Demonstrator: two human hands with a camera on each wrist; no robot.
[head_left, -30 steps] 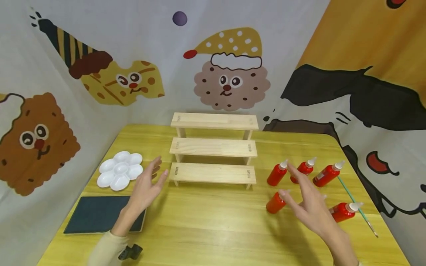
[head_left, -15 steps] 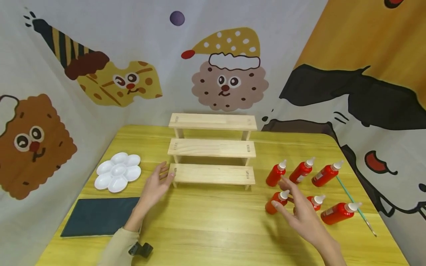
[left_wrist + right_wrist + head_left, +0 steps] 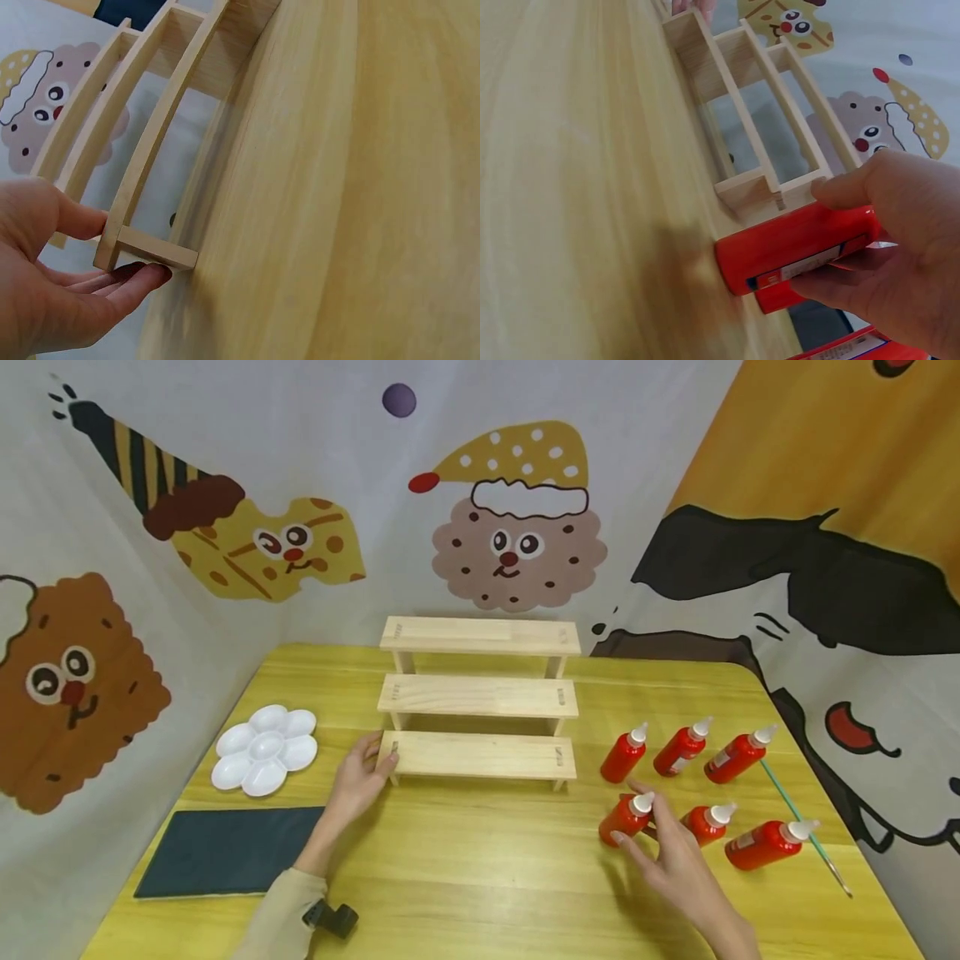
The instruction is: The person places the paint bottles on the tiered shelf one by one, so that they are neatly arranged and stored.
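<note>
Right grip: thumb and fingers clamped on near-left bottle, thumb one side, fingers the other. Bottle red, white cap, upright on desk, right of rack's near right corner. Right wrist view: label on bottle's side, second red bottle partly hidden behind it.

Left grip: pinching left end of bottom step on rack. Left wrist view: thumb at board end, fingers against outer side of short leg. Rack is pale wood, three steps, far middle of desk.

Five more red bottles: near-middle bottle, just beside right grip and partly covered by it; near-right bottle; back row of three.

Brush, teal handle, right of bottles, bristles toward near right. Palette, white, flower-shaped, left of rack. Dark panel flat, near side of palette, one corner behind left arm. Left sleeve beige. Cartoon cloth behind desk.
</note>
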